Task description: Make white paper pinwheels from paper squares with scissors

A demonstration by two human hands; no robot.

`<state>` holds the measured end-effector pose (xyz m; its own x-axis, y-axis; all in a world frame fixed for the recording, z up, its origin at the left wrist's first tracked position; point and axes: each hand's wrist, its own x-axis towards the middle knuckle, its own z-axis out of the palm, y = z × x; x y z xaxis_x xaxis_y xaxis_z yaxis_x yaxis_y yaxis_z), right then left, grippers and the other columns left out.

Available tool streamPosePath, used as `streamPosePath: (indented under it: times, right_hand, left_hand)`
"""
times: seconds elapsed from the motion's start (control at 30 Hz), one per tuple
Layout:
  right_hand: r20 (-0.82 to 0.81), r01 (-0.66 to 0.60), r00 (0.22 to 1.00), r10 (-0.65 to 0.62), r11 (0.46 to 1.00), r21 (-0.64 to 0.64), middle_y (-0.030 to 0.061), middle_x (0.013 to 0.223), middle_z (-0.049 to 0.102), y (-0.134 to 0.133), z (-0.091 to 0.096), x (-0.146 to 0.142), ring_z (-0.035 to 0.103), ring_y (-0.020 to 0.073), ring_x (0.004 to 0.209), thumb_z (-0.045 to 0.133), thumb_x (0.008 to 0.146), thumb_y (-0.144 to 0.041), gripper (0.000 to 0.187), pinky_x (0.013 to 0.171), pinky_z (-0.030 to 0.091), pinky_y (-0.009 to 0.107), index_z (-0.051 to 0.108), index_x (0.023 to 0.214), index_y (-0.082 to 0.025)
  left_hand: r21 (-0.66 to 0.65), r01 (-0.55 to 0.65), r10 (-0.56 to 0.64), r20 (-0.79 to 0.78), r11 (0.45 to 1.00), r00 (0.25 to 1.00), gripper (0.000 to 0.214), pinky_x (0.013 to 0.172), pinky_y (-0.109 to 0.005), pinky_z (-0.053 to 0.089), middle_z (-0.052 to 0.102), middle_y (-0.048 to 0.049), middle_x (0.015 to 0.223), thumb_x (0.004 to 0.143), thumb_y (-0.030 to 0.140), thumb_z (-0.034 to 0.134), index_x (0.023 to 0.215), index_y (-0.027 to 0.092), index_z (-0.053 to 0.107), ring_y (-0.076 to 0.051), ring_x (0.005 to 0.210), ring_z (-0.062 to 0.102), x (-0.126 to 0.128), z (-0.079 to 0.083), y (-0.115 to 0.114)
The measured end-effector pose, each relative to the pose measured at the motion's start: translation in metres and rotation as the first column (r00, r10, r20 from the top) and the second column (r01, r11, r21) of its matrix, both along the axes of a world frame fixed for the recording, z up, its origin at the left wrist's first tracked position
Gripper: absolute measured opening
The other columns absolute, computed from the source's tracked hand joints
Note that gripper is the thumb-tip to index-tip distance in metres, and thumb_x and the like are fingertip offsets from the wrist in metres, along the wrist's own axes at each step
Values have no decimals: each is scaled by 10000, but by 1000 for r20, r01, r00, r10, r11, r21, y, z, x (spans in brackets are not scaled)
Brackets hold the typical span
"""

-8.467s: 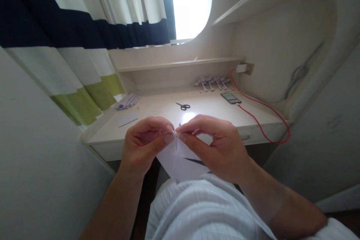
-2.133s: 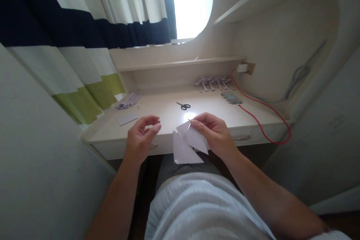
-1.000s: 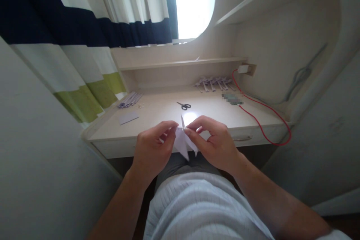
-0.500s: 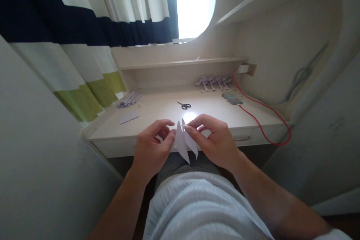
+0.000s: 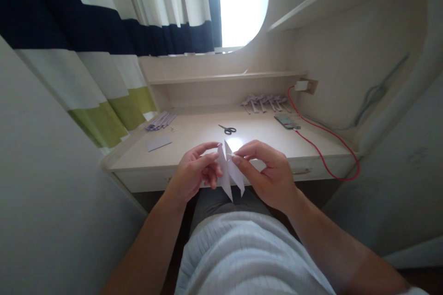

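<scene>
A white sheet of paper (image 5: 224, 175), folded or cut into pointed flaps, is held above my lap at the desk's front edge. My left hand (image 5: 195, 168) has its thumb and index finger on the left flap's upper edge, its other fingers curled loosely beneath. My right hand (image 5: 268, 170) pinches a short, thin white stick (image 5: 230, 154) between thumb and index finger, its tip pointing left at the paper between the flaps. The far end of the stick is hidden by my fingers.
On the desk (image 5: 194, 147) lie black-handled scissors (image 5: 227, 129), a bundle of paper sticks (image 5: 161, 120), small pale pieces (image 5: 174, 128), and a flat card (image 5: 158, 143). Several paper pinwheels (image 5: 265, 101) lie at the back. A phone (image 5: 286, 122) has a red cable (image 5: 323, 166).
My left hand has moved right and turned, its thumb and index finger now on the paper's left flap. My right hand has shifted slightly right, still pinching the stick.
</scene>
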<state>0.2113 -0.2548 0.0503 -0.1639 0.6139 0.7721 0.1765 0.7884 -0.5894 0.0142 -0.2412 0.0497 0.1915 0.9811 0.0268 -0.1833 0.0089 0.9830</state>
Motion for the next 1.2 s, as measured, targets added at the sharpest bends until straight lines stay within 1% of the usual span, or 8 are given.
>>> streamPosePath:
  times: [0.1,0.17,0.27,0.4,0.5,0.83,1.03,1.2]
  right_hand:
    - [9,10,1000,-10,1000,25,14,844,722,-1,1,0,658,163,779,696,963,-199,66,738,558,326,707,902,-223]
    - [18,23,1000,-23,999,25,14,839,724,-1,1,0,662,168,779,689,963,-203,70,737,562,328,706,900,-227]
    - [34,45,998,-45,999,9,16,832,729,-1,1,0,671,176,777,692,957,-222,61,733,569,333,706,898,-229]
    - [67,47,997,-45,999,-17,21,847,734,-1,1,1,679,185,791,699,960,-253,61,746,572,347,710,904,-231]
    - [97,35,995,-35,999,-5,26,859,732,-2,2,3,677,188,802,693,970,-257,69,756,562,354,719,912,-230]
    - [153,-34,988,30,999,26,42,915,710,-6,10,6,666,189,852,699,972,-209,66,790,538,364,728,914,-219]
    - [176,-37,984,32,999,25,43,937,705,-11,11,6,666,190,874,694,972,-199,61,802,540,364,721,923,-221]
    - [166,-54,985,44,997,52,49,957,699,-14,13,5,665,185,887,711,955,-183,35,808,540,357,720,924,-196]
  left_hand:
    - [44,-44,41,72,998,997,351,368,-169,415,707,6,591,771,382,833,978,163,654,-113,391,598,2,2,-2]
    - [93,-78,72,72,993,995,296,403,-179,458,728,-3,648,789,375,828,921,166,665,-123,460,643,3,2,-5]
    - [205,-97,101,-7,974,995,240,473,-197,508,766,-32,753,841,370,802,922,167,703,-146,590,705,3,2,-11]
    - [393,-57,129,-160,918,979,164,578,-214,547,768,-32,828,944,340,715,995,187,747,-143,713,712,2,2,-22]
    - [468,-26,167,-262,883,951,153,627,-215,549,758,-20,861,991,328,666,1041,213,754,-137,769,703,2,3,-28]
    - [565,12,204,-319,825,926,116,823,-289,575,769,-20,946,973,299,705,1062,249,759,-165,856,725,-5,6,-33]
    - [569,-2,213,-303,823,929,135,851,-303,577,778,-40,954,932,274,754,1061,233,755,-188,877,738,-12,4,-35]
    - [575,24,158,-264,818,952,161,858,-265,566,767,-34,977,918,213,769,1077,228,752,-163,896,726,-13,4,-38]
